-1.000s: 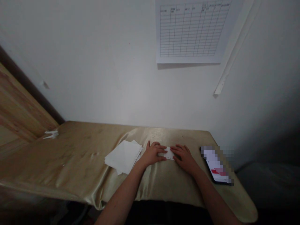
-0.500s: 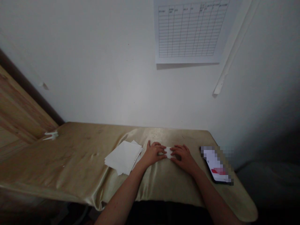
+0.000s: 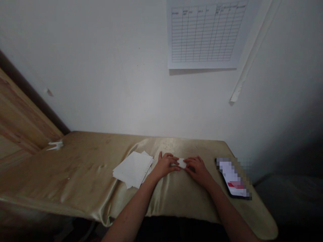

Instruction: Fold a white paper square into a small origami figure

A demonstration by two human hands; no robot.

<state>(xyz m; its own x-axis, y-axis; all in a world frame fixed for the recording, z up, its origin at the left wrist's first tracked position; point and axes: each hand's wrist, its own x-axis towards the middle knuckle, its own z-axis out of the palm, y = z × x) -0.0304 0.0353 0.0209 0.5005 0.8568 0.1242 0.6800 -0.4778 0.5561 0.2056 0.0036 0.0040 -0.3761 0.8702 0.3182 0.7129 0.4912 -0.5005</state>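
On the gold cloth [image 3: 83,168], just right of some stacked white sheets [image 3: 133,167], the left hand [image 3: 166,164] and the right hand [image 3: 196,166] met at a small white paper [image 3: 181,163] — each half-curled, fingers and thumb bent, holding its own side of it. The cloth, creased near the sheets, ran back to a pale wall [image 3: 101,74] hung with a printed chart [image 3: 204,37]. Toward the right edge lay a phone [image 3: 232,178], apart from the right hand. Open cloth stretched between those two, before the hands to the front edge — and widely leftward past the sheets.
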